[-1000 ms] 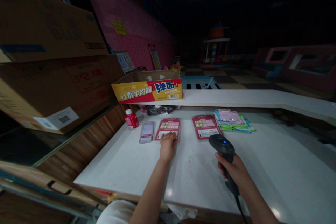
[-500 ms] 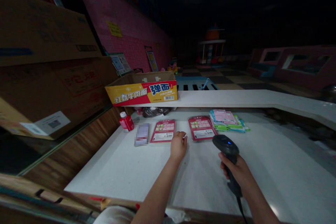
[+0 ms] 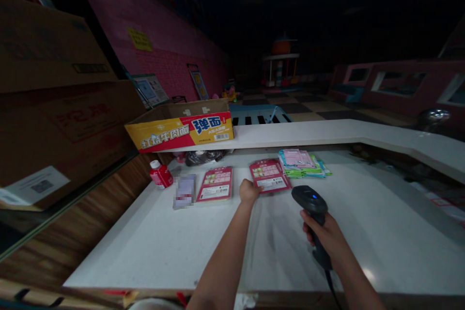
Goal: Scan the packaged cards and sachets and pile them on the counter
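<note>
My left hand (image 3: 249, 192) is closed at the left edge of a flat red package (image 3: 269, 170) with a white barcode label, its thumb over the near corner; the other fingers are hidden. My right hand (image 3: 329, 238) is wrapped round the handle of a black barcode scanner (image 3: 308, 198), which shows a blue light and trails a cable. The scanner head is just to the near right of that package. A second red package (image 3: 217, 183) lies apart to the left. Behind the scanner is a pile of pink, green and blue packets (image 3: 298, 160).
Left on the white counter (image 3: 156, 242) are a red bottle (image 3: 160, 175) and a blurred-out flat item (image 3: 184, 191). A yellow and red noodle carton (image 3: 174, 131) sits on the raised ledge (image 3: 298, 131). Large cardboard boxes (image 3: 54, 106) are stacked at left.
My left hand has moved right, from beside the left red package to the edge of the right one, and closed on it. The scanner stays in my right hand. The view has turned slightly right.
</note>
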Motion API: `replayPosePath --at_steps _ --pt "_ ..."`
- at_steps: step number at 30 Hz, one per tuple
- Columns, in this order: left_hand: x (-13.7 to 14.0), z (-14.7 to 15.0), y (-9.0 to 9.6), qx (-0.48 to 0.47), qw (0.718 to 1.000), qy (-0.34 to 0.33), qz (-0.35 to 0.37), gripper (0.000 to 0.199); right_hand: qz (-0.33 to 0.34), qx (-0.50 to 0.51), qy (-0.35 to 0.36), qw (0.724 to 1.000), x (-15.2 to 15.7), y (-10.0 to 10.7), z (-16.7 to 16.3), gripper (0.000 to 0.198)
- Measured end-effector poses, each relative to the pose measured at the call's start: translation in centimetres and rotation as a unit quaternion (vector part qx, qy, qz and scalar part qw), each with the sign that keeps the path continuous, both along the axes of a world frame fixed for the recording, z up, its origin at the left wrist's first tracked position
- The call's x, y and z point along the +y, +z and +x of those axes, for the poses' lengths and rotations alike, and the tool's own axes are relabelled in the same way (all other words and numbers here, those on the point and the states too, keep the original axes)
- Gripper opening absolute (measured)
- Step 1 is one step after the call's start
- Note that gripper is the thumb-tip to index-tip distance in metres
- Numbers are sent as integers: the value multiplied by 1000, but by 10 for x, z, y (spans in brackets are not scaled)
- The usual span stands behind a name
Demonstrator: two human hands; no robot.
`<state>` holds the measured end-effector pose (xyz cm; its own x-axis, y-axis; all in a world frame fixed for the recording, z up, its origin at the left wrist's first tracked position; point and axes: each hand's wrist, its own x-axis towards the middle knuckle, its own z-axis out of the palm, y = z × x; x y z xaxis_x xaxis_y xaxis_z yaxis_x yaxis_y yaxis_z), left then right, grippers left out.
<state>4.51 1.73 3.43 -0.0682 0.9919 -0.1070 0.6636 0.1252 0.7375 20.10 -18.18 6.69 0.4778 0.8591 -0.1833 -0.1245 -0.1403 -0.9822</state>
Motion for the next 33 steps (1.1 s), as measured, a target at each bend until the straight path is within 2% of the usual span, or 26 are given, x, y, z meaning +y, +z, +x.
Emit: replayPosePath --at_steps 4,8,11,13,15,18,20,22,24,27,30,33 --pt "8 -2 -4 -42 998 39 -16 26 -8 4 35 999 1 3 0 40" --pt "6 -5 -4 -66 996 46 -28 17 2 -3 37 999 2 5 -1 39" --pt "1 -9 -2 -52 998 41 3 13 4 -5 38 999 2 7 0 40" --pt "-3 -10 0 -84 995 46 20 14 4 -10 35 999 2 8 0 39" --pt "-8 -10 2 -194 980 49 3 15 3 -16 29 999 1 10 -1 38" --pt "-19 -13 1 -374 926 28 -40 25 5 -18 23 1000 1 12 -2 38" --pt "-27 -18 -2 -418 907 -1 -51 35 7 -16 22 1000 0 13 -3 38" --pt "-33 -25 -5 -431 900 -29 -49 39 4 -14 24 1000 0 14 -4 38" --pt "-35 -31 -8 -444 895 -47 -21 38 8 -13 23 1000 1 14 -5 38" --pt "-30 -31 -11 -444 893 -45 64 30 11 -13 32 999 3 14 -7 38" --pt "-19 -23 -14 -416 896 -27 155 19 3 -16 45 999 6 13 -11 38" --pt "-11 -17 -22 -373 905 -17 203 13 10 -25 57 998 7 10 -16 37"
